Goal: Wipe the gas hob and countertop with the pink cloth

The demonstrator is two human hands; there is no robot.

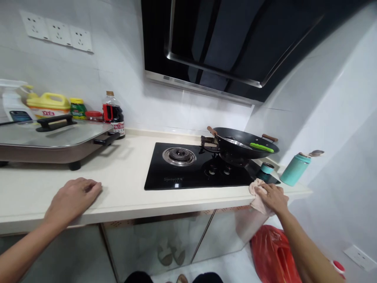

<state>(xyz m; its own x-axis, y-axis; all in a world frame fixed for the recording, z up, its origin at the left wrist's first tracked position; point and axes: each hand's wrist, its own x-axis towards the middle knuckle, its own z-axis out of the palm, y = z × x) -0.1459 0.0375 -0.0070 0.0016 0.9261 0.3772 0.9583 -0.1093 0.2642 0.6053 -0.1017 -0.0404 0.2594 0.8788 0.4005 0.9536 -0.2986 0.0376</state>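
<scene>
The right hand [272, 196] is clamped on a pinkish cloth [257, 198] at the worktop [129, 184] edge, beside the black hob's [194, 169] corner. The left hand [75, 196] rests flat, fingers loosely apart, holding nothing. Behind the cloth stand 1 small tin [267, 168], a wok [244, 144] and a teal flask [294, 169]. The cloth's lower part hangs over the edge, partly hidden.

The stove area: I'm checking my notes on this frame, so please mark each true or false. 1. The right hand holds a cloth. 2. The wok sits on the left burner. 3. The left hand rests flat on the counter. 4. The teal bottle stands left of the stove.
1. True: the right hand grips a cloth.
2. False: the wok is over the right burner.
3. True: the left hand lies on the counter.
4. False: the teal bottle stands right of the stove.
</scene>
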